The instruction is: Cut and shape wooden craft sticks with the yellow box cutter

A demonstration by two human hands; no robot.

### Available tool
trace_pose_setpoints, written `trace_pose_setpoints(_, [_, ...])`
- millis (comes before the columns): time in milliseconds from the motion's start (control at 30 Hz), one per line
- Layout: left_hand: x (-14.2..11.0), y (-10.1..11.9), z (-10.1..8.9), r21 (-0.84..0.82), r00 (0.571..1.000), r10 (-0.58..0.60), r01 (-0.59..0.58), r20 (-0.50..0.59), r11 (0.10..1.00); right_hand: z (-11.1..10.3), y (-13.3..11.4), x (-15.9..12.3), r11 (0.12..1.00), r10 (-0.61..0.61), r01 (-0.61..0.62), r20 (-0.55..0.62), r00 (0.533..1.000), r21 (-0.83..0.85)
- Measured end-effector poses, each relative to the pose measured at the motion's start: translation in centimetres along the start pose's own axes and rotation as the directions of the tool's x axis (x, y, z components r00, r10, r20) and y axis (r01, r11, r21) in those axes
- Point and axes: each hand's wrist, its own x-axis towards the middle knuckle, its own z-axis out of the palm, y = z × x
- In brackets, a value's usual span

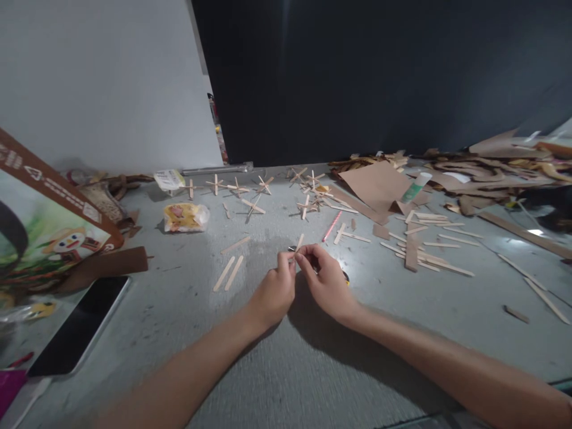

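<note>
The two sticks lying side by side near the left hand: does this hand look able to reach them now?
Probably yes: nothing visible lies between the left hand and the two sticks, though that hand is busy at another stick.

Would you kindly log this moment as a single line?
Left hand: holding wooden stick | Right hand: same stick, meeting left hand | Left of hands: two parallel loose sticks | Beyond: crossed-stick pieces | Far left: phone
</note>
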Motion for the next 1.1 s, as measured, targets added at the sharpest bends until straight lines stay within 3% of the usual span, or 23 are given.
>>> trace_pose_setpoints(133, [0.3, -0.5, 0.0, -0.144, 0.999, 0.036, -0.037, -0.011, 0.989, -0.1, 0.0, 0.0, 1.000, 0.023, -0.023, 0.007, 1.000, 0.014])
trace_pose_setpoints(300, [0.7, -1.1, 0.2, -0.378, 0.997, 0.072, -0.061, 0.015, 0.924, -0.1, 0.7, 0.3, 0.992, -0.112, 0.111, -0.019, 0.993, -0.057])
trace_pose_setpoints(467, [1.4, -1.6, 0.4, -0.596, 0.997, -0.073, 0.050, -0.015, 0.801, 0.2, 0.7, -0.1, 0.973, -0.202, 0.209, 0.074, 0.977, -0.099])
trace_pose_setpoints(567, [1.9, -1.6, 0.4, -0.677, 0.991, -0.115, 0.040, -0.066, 0.735, 0.0, 0.3, -0.1, 0.972, -0.206, 0.215, 0.096, 0.974, -0.097])
trace_pose_setpoints(700, [1.8, -1.5, 0.4, -0.708, 0.997, -0.050, -0.011, -0.065, 0.706, -0.6, 0.2, 0.4, 0.982, -0.142, 0.147, 0.046, 0.989, -0.119])
trace_pose_setpoints(933, [1.3, -1.2, 0.5, -0.651, 0.997, 0.001, -0.050, -0.075, 0.757, -1.2, 0.3, 0.9, 0.990, -0.107, 0.110, 0.040, 0.993, -0.089])
trace_pose_setpoints(1100, [1.1, -1.1, 0.4, -0.581, 0.999, 0.040, -0.045, -0.022, 0.812, -1.4, 0.0, 1.2, 1.000, -0.024, 0.025, 0.051, 0.998, -0.007])
